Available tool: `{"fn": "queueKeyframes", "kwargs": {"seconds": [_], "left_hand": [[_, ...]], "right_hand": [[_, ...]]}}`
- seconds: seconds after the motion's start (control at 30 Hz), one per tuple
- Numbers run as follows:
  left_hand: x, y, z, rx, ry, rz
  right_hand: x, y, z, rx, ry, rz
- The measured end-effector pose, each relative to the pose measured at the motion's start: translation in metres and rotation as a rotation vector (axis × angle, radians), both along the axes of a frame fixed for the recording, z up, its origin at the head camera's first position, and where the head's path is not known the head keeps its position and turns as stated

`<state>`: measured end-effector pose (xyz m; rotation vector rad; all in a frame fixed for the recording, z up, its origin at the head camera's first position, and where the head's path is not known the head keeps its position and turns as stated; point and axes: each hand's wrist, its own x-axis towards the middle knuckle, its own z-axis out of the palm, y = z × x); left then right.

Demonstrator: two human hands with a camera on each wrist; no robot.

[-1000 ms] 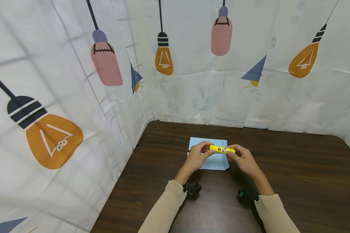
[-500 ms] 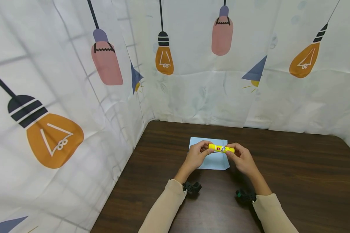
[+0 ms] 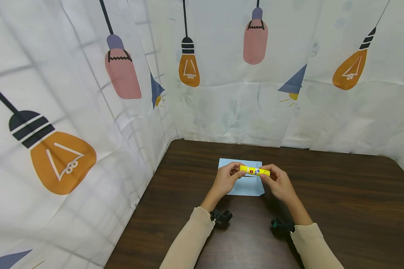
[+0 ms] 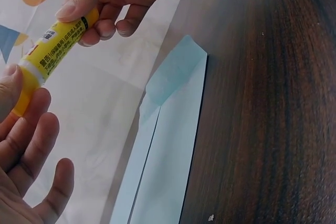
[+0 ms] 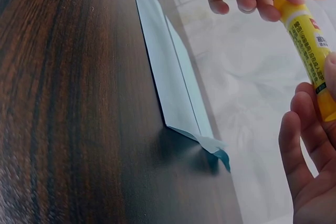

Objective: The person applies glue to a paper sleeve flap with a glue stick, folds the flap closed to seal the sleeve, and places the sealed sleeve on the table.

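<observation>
A yellow glue stick is held sideways above the table between both hands, its cap on. My left hand pinches the capped end between thumb and fingers, while my right hand grips the other end. In the left wrist view, printed text and a white band show on the glue stick. Below the hands lies a folded light blue paper, with a seam across its middle. The right wrist view shows the paper's end flap lifting slightly from the table. My left hand hides part of the paper's left side.
The dark wooden table stretches out on both sides of the hands. A white curtain printed with lamps hangs along the back and left edges. Each wrist wears a black camera band.
Both hands have raised the glue stick slightly and shifted it a little left. Their hold looks the same, and the paper has stayed in place.
</observation>
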<state>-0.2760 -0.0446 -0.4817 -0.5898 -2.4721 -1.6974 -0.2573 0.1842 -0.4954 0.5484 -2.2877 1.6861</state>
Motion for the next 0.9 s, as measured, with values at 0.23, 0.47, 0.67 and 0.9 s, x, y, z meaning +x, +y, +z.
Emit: {"fn": "queueKeyframes", "kwargs": {"seconds": [0.23, 0.47, 0.67, 0.9], "left_hand": [[-0.0003, -0.0006, 0.0006, 0.021, -0.003, -0.005], [-0.0009, -0.0029, 0.0011, 0.050, 0.007, 0.011], [-0.0009, -0.0027, 0.0010, 0.039, 0.008, 0.015], [-0.0022, -0.0019, -0.0011, 0.052, 0.018, 0.016]], "right_hand": [[0.0016, 0.0011, 0.0026, -0.014, 0.011, 0.015], [0.0031, 0.0006, 0.0055, -0.003, 0.010, -0.016], [0.0023, 0.0019, 0.0033, 0.005, 0.008, -0.025], [0.0011, 0.0049, 0.0037, -0.010, -0.046, -0.007]]}}
